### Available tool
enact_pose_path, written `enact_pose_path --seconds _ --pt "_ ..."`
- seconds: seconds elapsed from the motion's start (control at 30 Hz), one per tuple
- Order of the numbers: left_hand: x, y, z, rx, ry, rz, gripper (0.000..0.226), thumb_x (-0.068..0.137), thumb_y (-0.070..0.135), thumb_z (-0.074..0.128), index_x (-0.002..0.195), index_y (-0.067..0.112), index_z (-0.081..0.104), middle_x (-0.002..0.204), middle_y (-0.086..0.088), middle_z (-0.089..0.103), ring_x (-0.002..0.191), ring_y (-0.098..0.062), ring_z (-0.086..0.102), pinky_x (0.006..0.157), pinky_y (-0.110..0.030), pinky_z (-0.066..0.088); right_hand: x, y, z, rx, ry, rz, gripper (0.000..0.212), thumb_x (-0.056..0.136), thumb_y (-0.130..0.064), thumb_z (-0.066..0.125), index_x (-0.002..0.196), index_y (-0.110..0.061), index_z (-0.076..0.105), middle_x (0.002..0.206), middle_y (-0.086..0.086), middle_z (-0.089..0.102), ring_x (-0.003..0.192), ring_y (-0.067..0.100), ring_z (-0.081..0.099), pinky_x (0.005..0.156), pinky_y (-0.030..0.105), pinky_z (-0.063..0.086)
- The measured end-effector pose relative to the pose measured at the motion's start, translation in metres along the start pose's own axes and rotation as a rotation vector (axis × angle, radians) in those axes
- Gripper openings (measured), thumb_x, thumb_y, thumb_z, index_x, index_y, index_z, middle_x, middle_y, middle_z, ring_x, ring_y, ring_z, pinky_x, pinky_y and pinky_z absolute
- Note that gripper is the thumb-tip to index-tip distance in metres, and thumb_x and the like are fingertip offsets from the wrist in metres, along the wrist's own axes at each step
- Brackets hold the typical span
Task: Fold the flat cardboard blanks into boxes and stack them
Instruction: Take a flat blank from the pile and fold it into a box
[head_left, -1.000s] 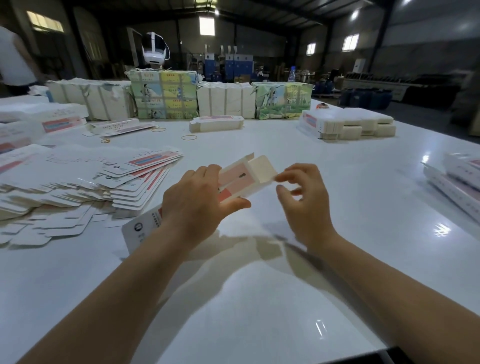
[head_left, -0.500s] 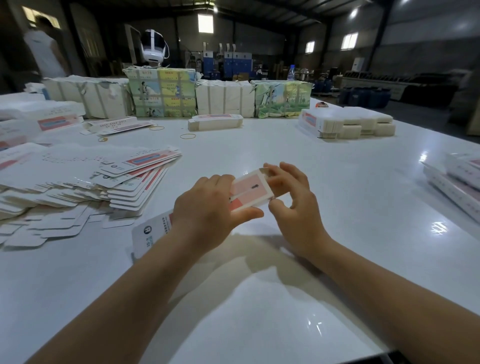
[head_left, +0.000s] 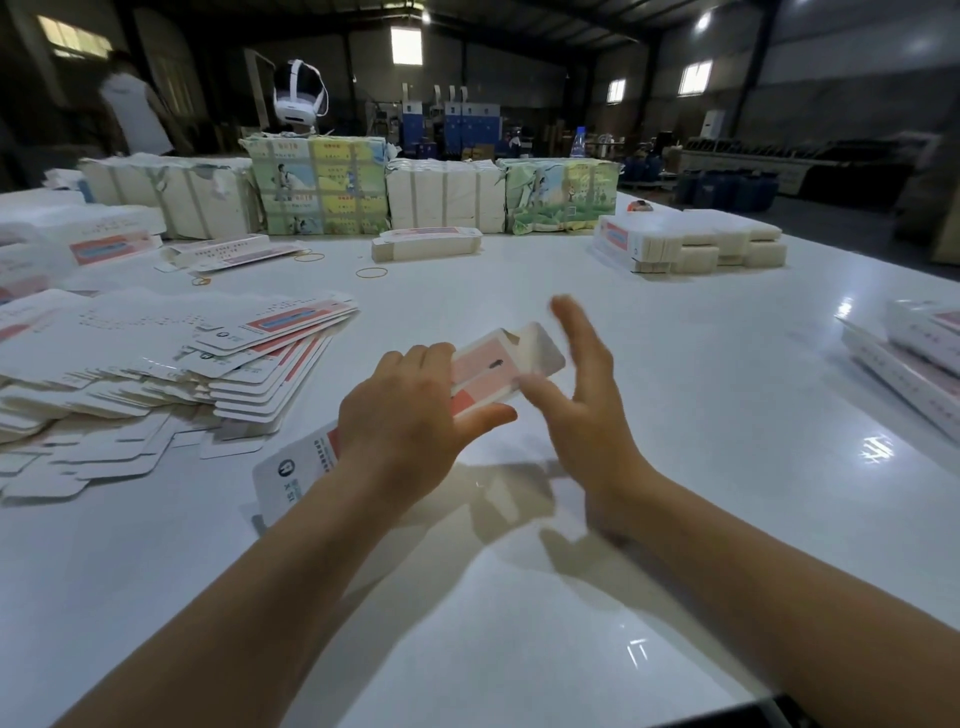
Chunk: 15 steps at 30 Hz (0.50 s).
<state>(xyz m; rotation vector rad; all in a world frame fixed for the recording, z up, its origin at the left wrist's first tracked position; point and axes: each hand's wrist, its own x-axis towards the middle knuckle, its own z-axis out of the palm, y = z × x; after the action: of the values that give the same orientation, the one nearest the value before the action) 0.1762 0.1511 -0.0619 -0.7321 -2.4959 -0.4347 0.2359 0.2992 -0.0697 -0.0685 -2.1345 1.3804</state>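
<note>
A: Box (head_left: 488, 371) sits in your left hand (head_left: 410, 415), gripped mid-body, far end beside your right hand (head_left: 582, 395).

B: And the right?

A: Fingers spread, off the end flap it pinched 0.5 s ago. That end looks tucked; 1 end remains.

left hand (head_left: 410, 410) grips box (head_left: 498, 371) above table (head_left: 701, 364) | right hand (head_left: 582, 395) beside box's far end, fingers straight, blurred | fanned flat blanks (head_left: 208, 358) on the left | bundled packs (head_left: 447, 200) at far edge
</note>
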Motion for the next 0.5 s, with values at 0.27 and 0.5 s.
enact_pose_path --seconds 0.27,0.5 --pt "-0.004 0.011 0.004 0.084 -0.022 0.046 0.077 0.068 0.081 0.025 0.108 0.021 0.051 0.1 0.004 0.058 0.089 -0.018 0.05 0.058 -0.029 0.029 0.004 -0.002 -0.001 0.42 -0.059 0.236 0.016 0.086 -0.004 0.059 0.101 -0.006 0.063 0.087 0.009 0.069 0.08 0.023 0.069 0.07 0.032 0.056" --pt "-0.006 0.013 0.006 0.188 0.006 0.075 0.068 0.075 0.07 0.026 0.107 0.016 0.051 0.096 -0.002 0.058 0.085 -0.021 0.05 0.056 -0.029 0.027 -0.008 0.002 0.006 -0.293 -0.074 -0.164 0.022 0.099 -0.021 0.042 0.114 -0.014 0.057 0.077 0.0 0.06 0.069 0.017 0.053 0.063 0.025 0.038"
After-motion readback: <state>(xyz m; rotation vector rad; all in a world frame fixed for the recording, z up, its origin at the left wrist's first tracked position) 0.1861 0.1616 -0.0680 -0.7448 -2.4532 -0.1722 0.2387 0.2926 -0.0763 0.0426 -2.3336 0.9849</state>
